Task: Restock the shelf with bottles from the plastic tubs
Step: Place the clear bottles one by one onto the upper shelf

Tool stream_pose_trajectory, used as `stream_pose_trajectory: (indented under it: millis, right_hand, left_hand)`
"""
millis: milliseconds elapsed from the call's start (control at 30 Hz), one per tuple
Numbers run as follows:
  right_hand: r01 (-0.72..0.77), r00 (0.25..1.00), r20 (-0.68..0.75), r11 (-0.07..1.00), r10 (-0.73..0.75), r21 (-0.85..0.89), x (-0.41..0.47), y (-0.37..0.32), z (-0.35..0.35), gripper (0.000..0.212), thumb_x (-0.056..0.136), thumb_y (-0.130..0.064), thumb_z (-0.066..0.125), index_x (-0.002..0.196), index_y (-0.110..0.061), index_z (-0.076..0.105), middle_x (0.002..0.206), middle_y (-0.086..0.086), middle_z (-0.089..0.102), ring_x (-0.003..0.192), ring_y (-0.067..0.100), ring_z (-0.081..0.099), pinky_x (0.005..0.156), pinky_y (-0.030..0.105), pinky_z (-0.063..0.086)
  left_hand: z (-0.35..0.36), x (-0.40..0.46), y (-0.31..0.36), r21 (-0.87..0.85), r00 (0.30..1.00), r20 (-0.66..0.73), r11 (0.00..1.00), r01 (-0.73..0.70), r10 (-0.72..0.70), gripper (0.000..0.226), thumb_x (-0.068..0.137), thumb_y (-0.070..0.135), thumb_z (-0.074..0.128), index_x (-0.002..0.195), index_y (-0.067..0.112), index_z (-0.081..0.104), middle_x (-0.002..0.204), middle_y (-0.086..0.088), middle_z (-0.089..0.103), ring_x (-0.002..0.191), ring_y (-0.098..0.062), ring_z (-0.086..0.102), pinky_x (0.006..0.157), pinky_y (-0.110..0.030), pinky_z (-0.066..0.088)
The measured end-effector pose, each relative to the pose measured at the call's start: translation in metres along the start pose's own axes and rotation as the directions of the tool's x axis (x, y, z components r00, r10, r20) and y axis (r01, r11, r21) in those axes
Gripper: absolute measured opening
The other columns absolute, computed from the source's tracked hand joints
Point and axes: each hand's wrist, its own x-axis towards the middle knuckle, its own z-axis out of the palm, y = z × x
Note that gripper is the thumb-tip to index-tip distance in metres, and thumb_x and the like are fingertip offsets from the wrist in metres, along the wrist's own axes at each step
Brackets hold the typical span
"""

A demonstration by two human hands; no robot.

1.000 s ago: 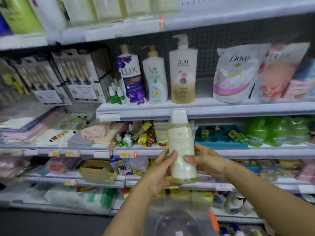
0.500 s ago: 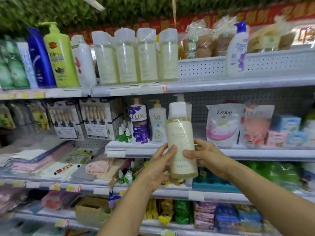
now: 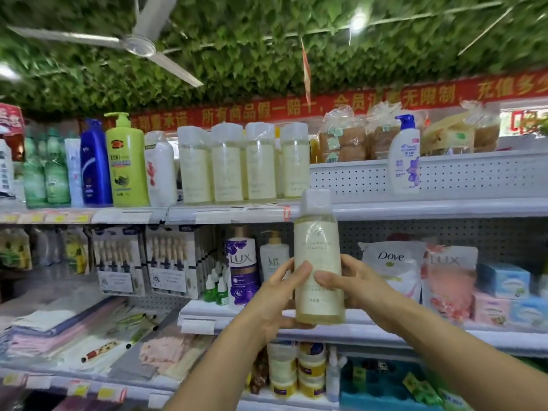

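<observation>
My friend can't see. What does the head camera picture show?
Two hands, left hand and right hand, hold a pale yellow bottle upright before shop shelves. Four matching bottles stand on the top shelf.

Ceiling covered in green leaves (image 3: 267,54), white ceiling fan (image 3: 139,46) upper left, bright lamp (image 3: 358,22) upper right, red banner (image 3: 326,106) with yellow characters along the far wall, grey pegboard (image 3: 474,232) behind

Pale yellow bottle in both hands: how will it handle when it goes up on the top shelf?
The pale yellow bottle looks nearly full, so probably heavy. Its glossy wrap may slip. Tall and narrow, it could tip against the matching bottles.
</observation>
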Motion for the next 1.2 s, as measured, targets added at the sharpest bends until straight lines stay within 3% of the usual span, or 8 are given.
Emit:
stream_pose_trajectory:
  millis: [133, 267, 433, 700, 833, 1000, 1100, 1200]
  right_hand:
    - [0.041, 0.999, -0.022, 0.999, -0.041, -0.013, 0.02, -0.021, -0.007, 0.067, 0.06, -0.043, 0.087, 0.117, -0.019, 0.061, 0.108, 0.006, 0.073, 0.098, 0.025, 0.071, 0.091, 0.055, 0.053]
    - [0.095, 0.995, -0.033, 0.994, -0.097, -0.049, 0.042, -0.045, -0.012, 0.043, 0.076, -0.031, 0.078, 0.115, -0.017, 0.065, 0.102, 0.003, 0.075, 0.094, 0.022, 0.072, 0.09, 0.052, 0.055]
    - [0.145, 0.986, -0.073, 0.987, -0.15, -0.069, 0.075, -0.072, -0.017, 0.041, 0.077, -0.028, 0.077, 0.115, -0.014, 0.064, 0.1, 0.005, 0.076, 0.09, 0.023, 0.073, 0.086, 0.049, 0.057]
    - [0.254, 0.962, -0.065, 0.958, -0.265, -0.133, 0.127, -0.104, -0.025, 0.037, 0.08, -0.03, 0.075, 0.114, -0.018, 0.065, 0.1, -0.002, 0.075, 0.087, 0.013, 0.073, 0.071, 0.033, 0.055]
    - [0.283, 0.954, -0.063, 0.949, -0.294, -0.138, 0.154, -0.117, -0.029, 0.043, 0.079, -0.027, 0.076, 0.119, -0.017, 0.063, 0.104, -0.001, 0.074, 0.09, 0.014, 0.072, 0.067, 0.029, 0.053]
    - [0.325, 0.941, -0.056, 0.937, -0.334, -0.128, 0.188, -0.132, -0.032, 0.052, 0.077, -0.022, 0.077, 0.125, -0.017, 0.057, 0.111, 0.002, 0.07, 0.099, 0.018, 0.068, 0.071, 0.031, 0.053]
    - [0.349, 0.933, -0.053, 0.932, -0.356, -0.099, 0.207, -0.134, -0.034, 0.054, 0.077, -0.016, 0.077, 0.126, -0.019, 0.055, 0.112, 0.0, 0.07, 0.097, 0.015, 0.07, 0.069, 0.027, 0.055]
    - [0.368, 0.927, -0.048, 0.928, -0.371, -0.061, 0.22, -0.13, -0.034, 0.054, 0.078, -0.009, 0.076, 0.126, -0.02, 0.055, 0.111, 0.002, 0.071, 0.096, 0.014, 0.07, 0.065, 0.022, 0.056]
  left_hand:
    - [0.0, 0.012, 0.029, 0.088, 0.997, 0.017, 0.993, -0.076, 0.075, 0.051, 0.087, 0.051, 0.065, 0.133, 0.033, 0.054, 0.113, -0.002, 0.07, 0.094, -0.027, 0.072, 0.068, -0.049, 0.061]
    - [-0.003, 0.029, 0.057, 0.194, 0.988, 0.004, 0.969, -0.154, 0.156, 0.044, 0.089, 0.056, 0.06, 0.128, 0.035, 0.056, 0.109, 0.0, 0.072, 0.091, -0.026, 0.074, 0.07, -0.05, 0.061]
    - [-0.008, 0.057, 0.091, 0.327, 0.967, -0.002, 0.914, -0.241, 0.255, 0.05, 0.091, 0.062, 0.053, 0.134, 0.037, 0.052, 0.11, 0.004, 0.073, 0.09, -0.019, 0.073, 0.064, -0.032, 0.058]
    - [-0.024, 0.105, 0.131, 0.304, 0.929, 0.025, 0.882, -0.359, 0.37, 0.071, 0.083, 0.068, 0.059, 0.143, 0.033, 0.046, 0.123, 0.001, 0.067, 0.098, -0.024, 0.071, 0.077, -0.036, 0.061]
    - [-0.032, 0.124, 0.151, 0.293, 0.913, 0.085, 0.866, -0.406, 0.399, 0.06, 0.088, 0.059, 0.06, 0.141, 0.033, 0.047, 0.12, 0.002, 0.069, 0.096, -0.022, 0.073, 0.075, -0.035, 0.061]
    - [-0.043, 0.149, 0.172, 0.285, 0.879, 0.142, 0.832, -0.476, 0.455, 0.054, 0.092, 0.046, 0.063, 0.142, 0.035, 0.046, 0.12, 0.001, 0.069, 0.107, -0.022, 0.069, 0.091, -0.043, 0.058]
    - [-0.047, 0.165, 0.181, 0.283, 0.867, 0.186, 0.82, -0.498, 0.462, 0.049, 0.097, 0.039, 0.058, 0.143, 0.032, 0.043, 0.124, 0.001, 0.068, 0.111, -0.02, 0.068, 0.093, -0.039, 0.057]
    - [-0.05, 0.178, 0.182, 0.268, 0.858, 0.215, 0.817, -0.511, 0.467, 0.047, 0.101, 0.03, 0.054, 0.145, 0.031, 0.04, 0.128, 0.0, 0.066, 0.114, -0.017, 0.065, 0.086, -0.027, 0.057]
